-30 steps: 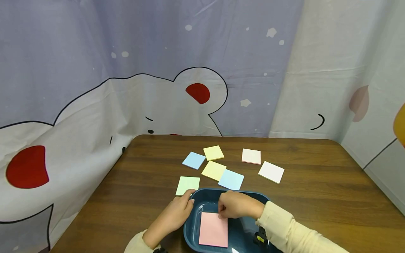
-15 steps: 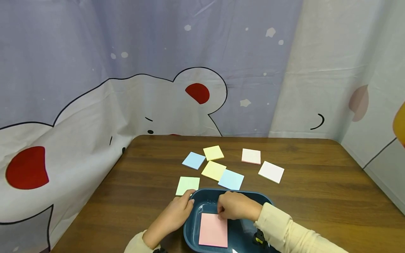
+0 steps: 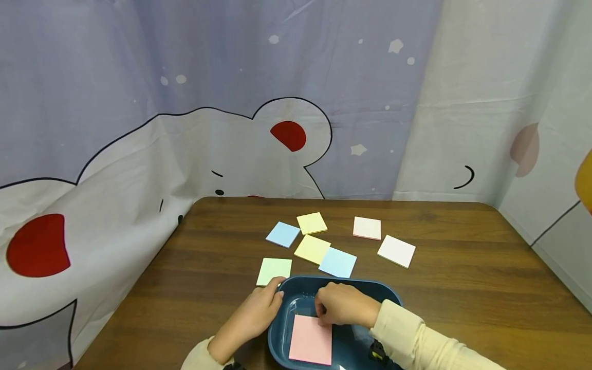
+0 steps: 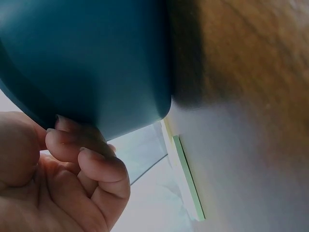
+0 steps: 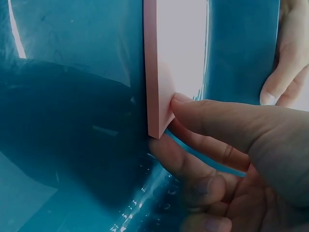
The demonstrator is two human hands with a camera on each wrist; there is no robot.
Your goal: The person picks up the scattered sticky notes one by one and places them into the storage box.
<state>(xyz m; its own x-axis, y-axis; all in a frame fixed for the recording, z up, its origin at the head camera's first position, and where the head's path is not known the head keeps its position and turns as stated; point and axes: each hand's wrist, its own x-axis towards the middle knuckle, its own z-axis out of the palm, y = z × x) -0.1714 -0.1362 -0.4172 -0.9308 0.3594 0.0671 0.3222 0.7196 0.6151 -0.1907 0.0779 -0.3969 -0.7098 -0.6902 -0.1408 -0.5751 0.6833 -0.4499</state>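
A dark blue plastic tub stands at the table's front edge. My left hand grips its left far rim, thumb inside and fingers curled under the outside, as the left wrist view shows. Inside the tub is a pink sticky note pad. My right hand pinches the pad's far right corner. In the right wrist view, the thumb lies on the top face of the pad and the forefinger is at its lower edge.
Behind the tub, several sticky note pads lie on the wooden table: a green pad, blue pads including one blue pad, a yellow pad and another beyond it, a pale pink pad and a white pad. A printed curtain hangs behind.
My right hand and the pink sticky note pad have shifted slightly toward the near side of the tub. The left hand has stayed on the rim.
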